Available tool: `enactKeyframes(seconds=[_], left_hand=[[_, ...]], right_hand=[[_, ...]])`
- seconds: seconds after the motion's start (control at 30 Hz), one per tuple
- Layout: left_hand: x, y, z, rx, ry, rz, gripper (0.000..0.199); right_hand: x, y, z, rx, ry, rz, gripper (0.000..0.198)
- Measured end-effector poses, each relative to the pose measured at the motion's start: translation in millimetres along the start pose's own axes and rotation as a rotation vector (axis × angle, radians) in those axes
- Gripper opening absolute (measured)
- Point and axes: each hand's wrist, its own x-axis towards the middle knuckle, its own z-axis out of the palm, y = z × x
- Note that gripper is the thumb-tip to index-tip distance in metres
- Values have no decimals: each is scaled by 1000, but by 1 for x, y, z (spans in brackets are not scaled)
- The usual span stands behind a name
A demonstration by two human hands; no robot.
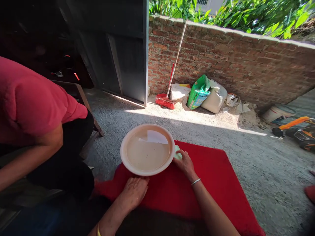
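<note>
Spill risk at the round, pale-pink, plastic-looking basin (147, 173)

The basin, holding water (147, 154), lies just beyond the left hand (136, 190) and left of the right hand (184, 162), over one corner of a flat top in bright red cloth (206, 170). The right fingers curl around a small, smooth, pale-green object (177, 153) just beside the rim; the left fingertips are hidden under the near rim, so whether they grip cannot be told.

Whether the base sits fully on the cloth is hidden; if it does not, a push from the left hand could tip it and slop water away from that grip. A bump from the person in a pinkish-red, short-sleeved shirt (46, 101), left of the left hand, could do the same. The pale-green object might slip if the right hand is wet.

Counted: one basin, one pale-green object, two hands, one silver-coloured bangle (196, 181) on the right wrist, one gold-coloured bangle (98, 230) on the left, one neighbouring person, one red-bristled broom (165, 103) well beyond both hands
</note>
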Motion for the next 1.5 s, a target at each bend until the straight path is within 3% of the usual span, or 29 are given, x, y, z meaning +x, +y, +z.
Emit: enactKeyframes(seconds=[0.1,0.2,0.3,0.4,0.57,0.67,0.73,0.93,1.03,1.1,1.17,1.37,1.43,1.5], left_hand=[[1,0,3,-17,11,6,36],[2,-1,7,-43,10,14,37],[3,-3,13,-43,3,13,40],[2,-3,14,-37,3,15,43],[0,6,-3,-34,-71,-31,45],[0,10,-11,9,-101,-50,47],[2,10,-9,46,-100,-55,49],[18,-5,22,24,-68,-21,45],[23,-13,33,-3,-41,-9,43],[25,-16,36,-25,-45,0,43],[24,-16,37,-38,-47,1,44],[20,-6,26,5,-70,-23,49],[17,0,16,25,-75,-19,50],[12,7,4,31,-77,-14,50]], right_hand=[[19,60,-45,-35,180,126,42],[36,119,-103,-126,299,408,53],[43,134,-130,-180,293,591,57],[42,96,-105,-208,216,528,58],[32,3,-16,-150,86,157,40],[34,-6,-5,-95,22,-19,34],[40,15,-27,-119,68,41,35],[69,114,-137,-282,232,451,54],[78,135,-158,-319,204,518,51],[83,126,-150,-325,158,493,47],[87,101,-125,-313,109,428,45],[70,-18,-21,-223,2,107,42],[60,-39,-6,-190,-39,12,35],[54,-36,-11,-161,-51,-27,32]])
